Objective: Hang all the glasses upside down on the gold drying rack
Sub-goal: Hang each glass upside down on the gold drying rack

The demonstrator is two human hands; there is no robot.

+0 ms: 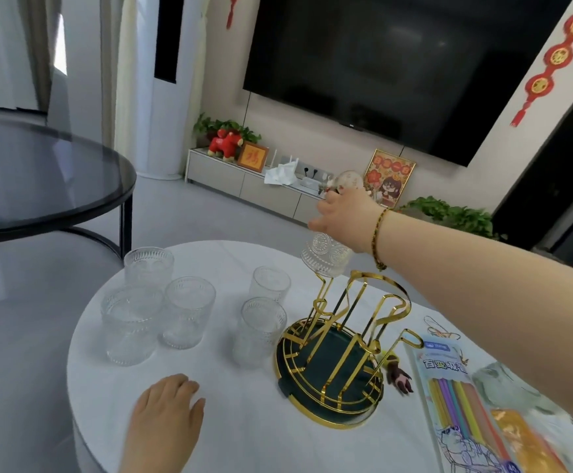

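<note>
White cloth covered the round worktop (244, 438) I was looking down on, with a dark television on the wall behind. My right hand (345, 216) was clamped around an upturned glass (326, 256), holding it mouth-down over the tip of a far prong of the gold drying rack (336, 349); I could not tell whether the rim touched the prong. My left hand (165, 425) lay flat on the cloth, fingers spread, gripping nothing. Every other prong of the rack stood bare above its dark green tray. Left of the rack, five more glasses (189, 315) stood upright in a loose cluster. Just right of it lay a packet of coloured straws (455, 390).
</note>
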